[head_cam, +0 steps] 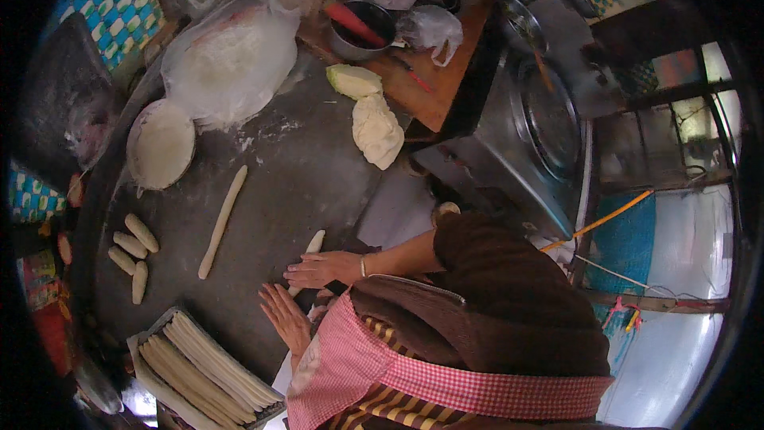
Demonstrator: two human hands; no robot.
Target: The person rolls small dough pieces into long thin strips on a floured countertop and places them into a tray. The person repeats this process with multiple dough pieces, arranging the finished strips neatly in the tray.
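My right hand [325, 269], with a bangle at its wrist, lies flat across a short dough roll [316, 241] on the dark worktop [268, 191]. The roll shows above and below its palm. My left hand [286, 316] is just below, palm down with fingers extended, close to the roll's lower end; whether it touches is unclear. A longer dough rope [222, 222] lies further left. Several short, coated dough pieces [139, 232] sit at the far left. A tray [277, 411] holds several long dough strips [197, 370] at the bottom. A large dough lump [377, 131] rests near the top.
A round bowl of flour [161, 144] and a plastic bag of white flour [224, 65] stand at the upper left. A cut cabbage piece [354, 81] touches the dough lump. A wooden board [441, 89] carries a metal pot [362, 30], a red-handled knife [418, 79] and plastic bags.
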